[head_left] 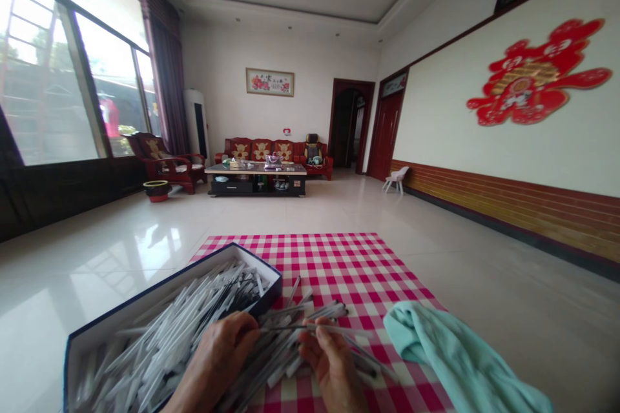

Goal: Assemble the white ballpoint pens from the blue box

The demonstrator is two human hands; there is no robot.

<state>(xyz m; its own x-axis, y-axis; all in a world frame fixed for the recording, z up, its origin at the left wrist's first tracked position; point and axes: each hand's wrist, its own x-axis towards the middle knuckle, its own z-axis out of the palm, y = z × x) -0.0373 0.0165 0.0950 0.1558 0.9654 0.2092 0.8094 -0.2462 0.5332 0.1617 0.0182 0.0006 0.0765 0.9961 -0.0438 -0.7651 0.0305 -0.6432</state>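
Plastic stick [290, 329] pinched between left hand [216, 361], right hand [332, 361].

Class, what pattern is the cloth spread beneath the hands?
Pink-and-white gingham cloth, best in the head view.

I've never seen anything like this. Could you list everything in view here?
open box: one, navy and white, lower left, over the cloth's edge
thin sticks: many, grey-white, in the box
loose sticks: a heap, grey-white, on the cloth
checked cloth: one, red and white, on the floor
towel: one, pale teal, on the cloth's right
coffee table: one, dark, mid-room
sofa: one, red, far wall
armchair: one, red, by the window
wall ornament: one, red and gold, right wall
held stick: one, grey, between the hands
left hand: one, bare, gripping the held stick
right hand: one, bare, gripping the held stick
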